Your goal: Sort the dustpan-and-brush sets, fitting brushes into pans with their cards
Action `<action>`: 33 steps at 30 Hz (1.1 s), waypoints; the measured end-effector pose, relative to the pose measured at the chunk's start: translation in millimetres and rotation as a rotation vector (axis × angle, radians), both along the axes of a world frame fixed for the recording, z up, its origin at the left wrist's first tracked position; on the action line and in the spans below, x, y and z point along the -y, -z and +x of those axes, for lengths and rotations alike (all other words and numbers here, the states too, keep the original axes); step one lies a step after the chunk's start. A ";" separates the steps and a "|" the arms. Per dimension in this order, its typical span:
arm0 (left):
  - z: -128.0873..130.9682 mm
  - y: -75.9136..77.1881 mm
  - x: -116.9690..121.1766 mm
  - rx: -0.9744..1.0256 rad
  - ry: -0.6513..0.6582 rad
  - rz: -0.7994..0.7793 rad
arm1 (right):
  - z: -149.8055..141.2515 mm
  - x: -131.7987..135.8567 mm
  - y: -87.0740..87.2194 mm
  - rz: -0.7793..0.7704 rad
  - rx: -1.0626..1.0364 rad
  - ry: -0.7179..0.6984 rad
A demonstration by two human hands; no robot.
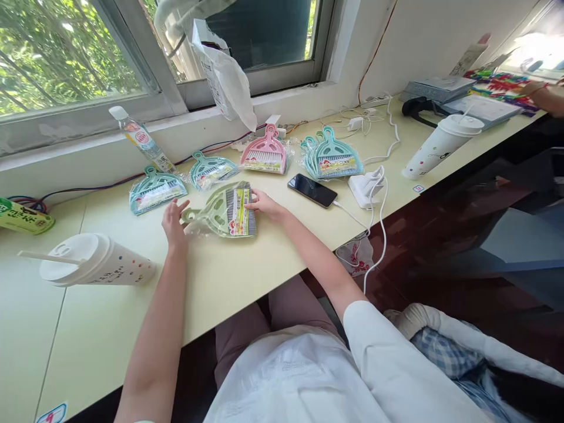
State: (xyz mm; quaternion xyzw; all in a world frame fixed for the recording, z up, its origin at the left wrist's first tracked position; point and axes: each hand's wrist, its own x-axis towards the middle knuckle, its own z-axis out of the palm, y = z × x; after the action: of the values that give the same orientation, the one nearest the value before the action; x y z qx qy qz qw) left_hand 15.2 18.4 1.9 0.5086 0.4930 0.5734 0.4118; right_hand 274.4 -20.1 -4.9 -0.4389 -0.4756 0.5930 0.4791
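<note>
A green mini dustpan and brush set point(220, 211) in clear plastic lies on the table in front of me, its handle pointing left. My right hand point(267, 205) grips its brush end, fingers over the label side. Beside the handle is my left hand point(175, 223), fingers apart; whether it touches the plastic I cannot tell. Behind are a blue dustpan set point(157, 191), a teal dustpan set point(214, 170), a pink stack of dustpan sets point(264, 154) and a teal-blue stack of dustpan sets point(332, 157), all bagged.
A phone point(312, 190) on a cable lies right of my hand, near a white power adapter point(366, 188). White cups with straws stand left point(101, 261) and right point(440, 147). A bottle point(143, 141) leans by the sill. Another person's hand point(544, 97) shows far right.
</note>
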 end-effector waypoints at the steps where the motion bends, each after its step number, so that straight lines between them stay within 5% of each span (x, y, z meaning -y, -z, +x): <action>1: -2.5 -0.7 0.6 -0.109 0.033 0.010 | 1.1 -0.2 0.2 -0.013 0.026 -0.048; 5: -5.1 4.1 2.4 -0.325 0.141 -0.110 | 2.7 -1.6 -0.2 -0.030 0.081 -0.166; 13: -5.0 4.6 1.3 -0.012 0.088 -0.078 | 15.7 -0.1 -9.8 0.022 -0.010 -0.163; 18: -30.9 7.0 -13.9 0.143 -0.078 -0.034 | 37.4 -1.2 -14.0 0.047 -0.109 0.125; 24: -50.2 9.2 -14.1 -0.127 -0.457 0.020 | 27.9 -11.1 3.0 0.035 -0.185 0.754; 33: -44.6 18.1 -17.3 0.080 -0.550 -0.013 | 9.0 -7.7 11.8 0.056 -0.205 0.595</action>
State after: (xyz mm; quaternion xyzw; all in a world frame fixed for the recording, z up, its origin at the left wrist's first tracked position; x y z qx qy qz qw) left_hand -29.4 35.7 -16.3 0.3301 0.5995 0.6801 0.2629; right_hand 283.5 -12.4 -16.6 -0.4834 -0.2917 0.4547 0.6888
